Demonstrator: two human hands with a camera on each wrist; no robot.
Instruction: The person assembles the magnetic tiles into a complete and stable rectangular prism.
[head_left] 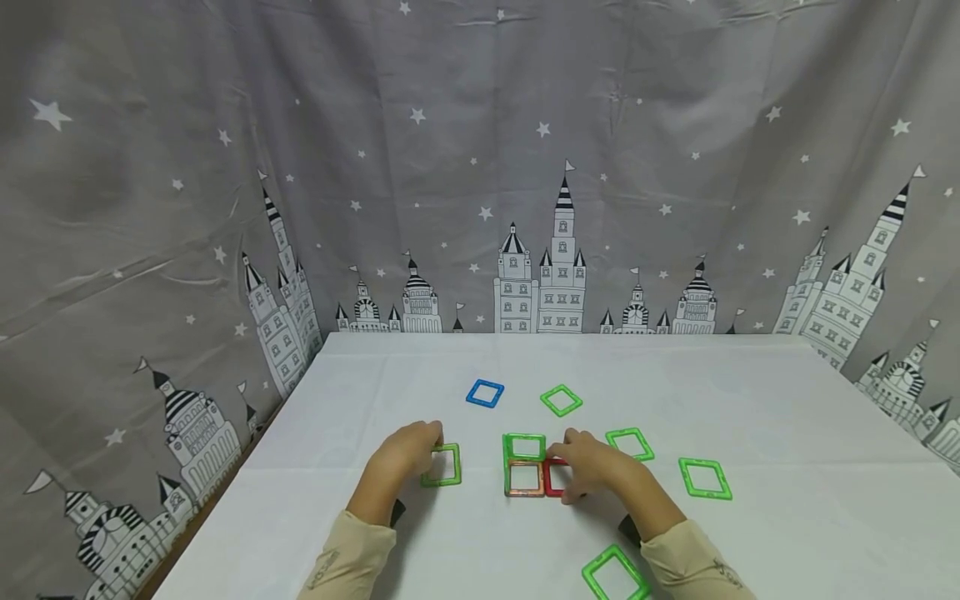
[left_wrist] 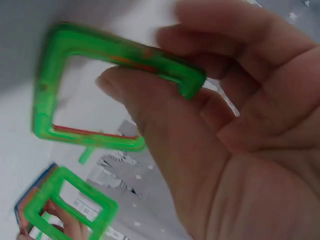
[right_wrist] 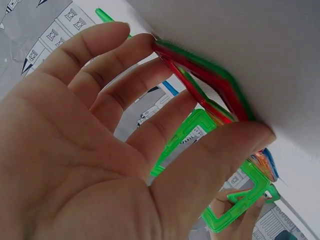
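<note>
My left hand (head_left: 401,458) pinches a green square magnetic tile (head_left: 457,463) between thumb and fingers, left of a small cluster of joined tiles. In the left wrist view, the thumb lies across one side of this tile's open frame. The cluster has a green tile (head_left: 525,436) standing at its back, another green side at the left and an orange tile (head_left: 527,494) in front. At the cluster's right, my right hand (head_left: 600,462) grips a red square tile (head_left: 548,477), its thumb and fingertips on opposite edges as the right wrist view shows. The fingers partly cover the red tile.
Further back on the white table (head_left: 787,400) lie a blue square tile (head_left: 485,393) and a green one (head_left: 561,401). Two green tiles, one nearer (head_left: 630,444) and one further right (head_left: 705,479), lie beyond the right hand. Another green tile (head_left: 615,573) sits by the right sleeve. A grey curtain (head_left: 450,108) hangs behind.
</note>
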